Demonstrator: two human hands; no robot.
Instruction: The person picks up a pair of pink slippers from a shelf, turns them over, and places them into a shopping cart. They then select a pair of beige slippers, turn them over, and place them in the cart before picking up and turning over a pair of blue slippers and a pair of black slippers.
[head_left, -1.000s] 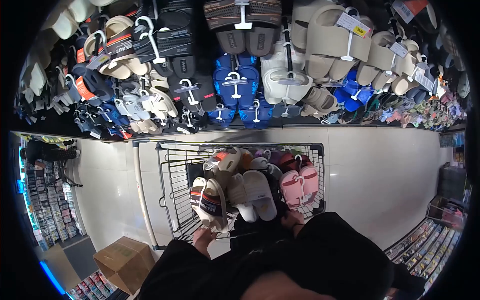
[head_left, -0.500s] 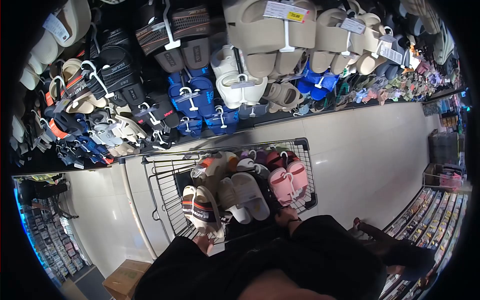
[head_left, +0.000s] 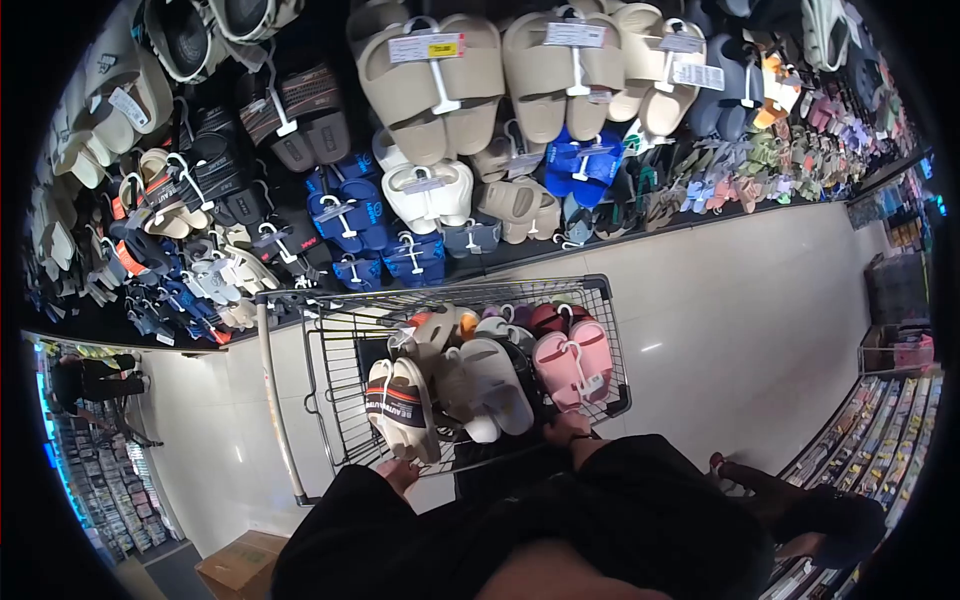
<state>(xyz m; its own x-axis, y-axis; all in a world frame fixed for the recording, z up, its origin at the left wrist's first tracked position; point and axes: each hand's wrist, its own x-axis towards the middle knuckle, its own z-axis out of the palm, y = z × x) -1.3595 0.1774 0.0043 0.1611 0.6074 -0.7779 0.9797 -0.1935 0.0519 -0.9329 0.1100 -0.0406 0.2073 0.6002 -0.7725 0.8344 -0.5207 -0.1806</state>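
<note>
A wire shopping cart (head_left: 345,315) stands sideways in front of me, its long pale handle (head_left: 276,420) on the left. My left hand (head_left: 398,474) is closed on the cart's near rim, below beige slippers with a dark printed band (head_left: 400,408). Farther right, my right hand (head_left: 568,430) grips the same near side, just below a pair of pink slippers (head_left: 572,365). Between them in the basket lie white slippers (head_left: 497,385). Brown, red and other slippers are heaped behind, partly covered. Long dark sleeves hide my wrists in part.
A tall display (head_left: 440,85) of hanging slippers runs along the cart's far side. A cardboard box (head_left: 242,566) sits on the floor at lower left. Another person (head_left: 820,525) is close by at lower right, beside product shelves (head_left: 890,440). A second person (head_left: 95,380) stands far left.
The view has shifted, so the hanging slippers at upper right appear farther left. The cart has turned slightly and its handle end shows more. Both hands stay on the rim.
</note>
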